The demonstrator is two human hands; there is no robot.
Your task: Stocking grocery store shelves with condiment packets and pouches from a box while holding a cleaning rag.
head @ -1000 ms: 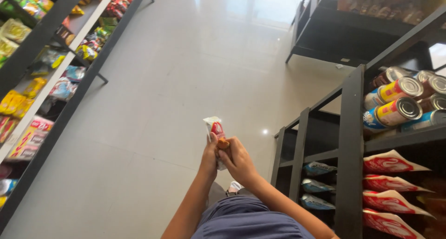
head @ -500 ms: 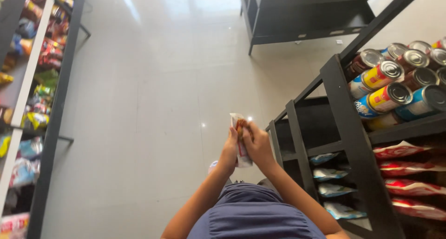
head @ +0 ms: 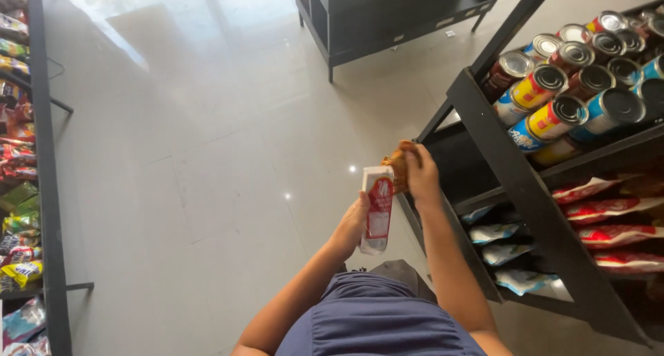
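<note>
My left hand (head: 354,221) grips a narrow white and red packet (head: 377,211) from the side, holding it upright in front of me. My right hand (head: 418,175) is closed on an orange-brown snack packet (head: 398,164) that touches the top of the white one. Both hands are raised over the tiled floor, just left of a black shelf rack.
A black rack (head: 512,183) on my right carries stacked cans (head: 567,86) lying on their sides and red and white pouches (head: 602,211) below. A long shelf (head: 41,190) of colourful snack bags runs along the left. Another black rack (head: 387,17) stands ahead. Glossy tiled floor (head: 207,155) lies between.
The view has tilted down and right, bringing the cans closer. My hands have drawn slightly apart: the white packet now hangs lower in my left hand, the orange packet in my right.
</note>
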